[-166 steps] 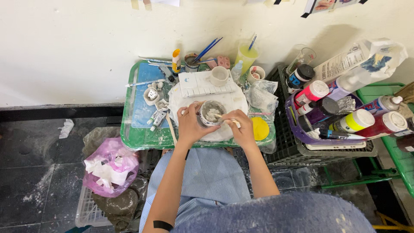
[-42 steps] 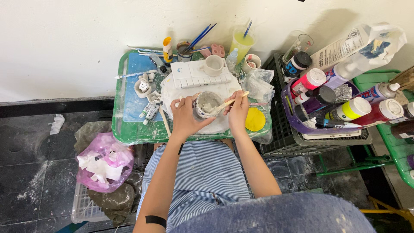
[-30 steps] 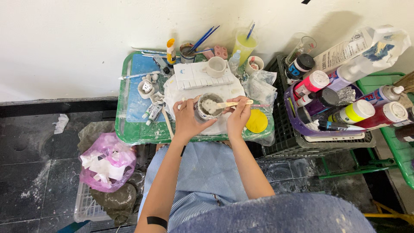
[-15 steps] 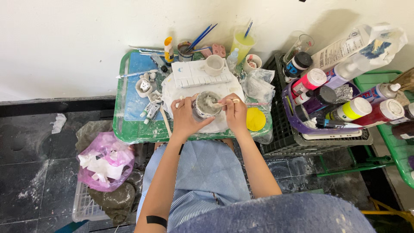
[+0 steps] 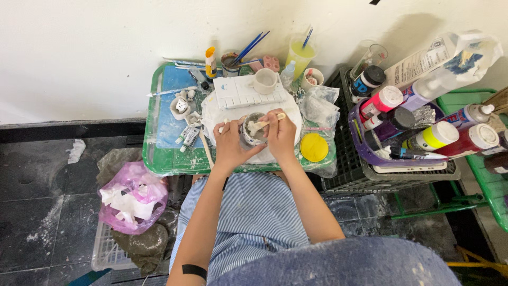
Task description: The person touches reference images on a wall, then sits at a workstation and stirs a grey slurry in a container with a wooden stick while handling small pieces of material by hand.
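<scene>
On the green worktop [image 5: 159,143] against the white wall, a small grey clay cup [image 5: 253,133] sits near the middle, on a pale round sheet. The left hand [image 5: 231,144] is wrapped around the cup's left side, fingers curled closed on its wall. The right hand [image 5: 281,135] presses against the cup's right side and pinches a light wooden tool [image 5: 265,122], whose tip lies across the cup's mouth.

Just behind the cup lies a white slab [image 5: 244,93] with a white mug [image 5: 264,80] standing on its right end. Right of the cup, beside the right hand, a round yellow lid [image 5: 314,146] lies flat. Left of the cup, small paint tubes [image 5: 187,135] are scattered near a little white figure [image 5: 180,106]. Further behind the cup, at the wall, blue-handled brushes [image 5: 250,48] stand in a jar, and a tumbler of yellow-green liquid [image 5: 300,53] stands to their right.

Well right of the cup, off the worktop, a black crate [image 5: 344,175] holds a purple basket [image 5: 368,153] of paint bottles. Down left of the cup, on the dark floor, a pink plastic bag [image 5: 132,196] holds white scraps.
</scene>
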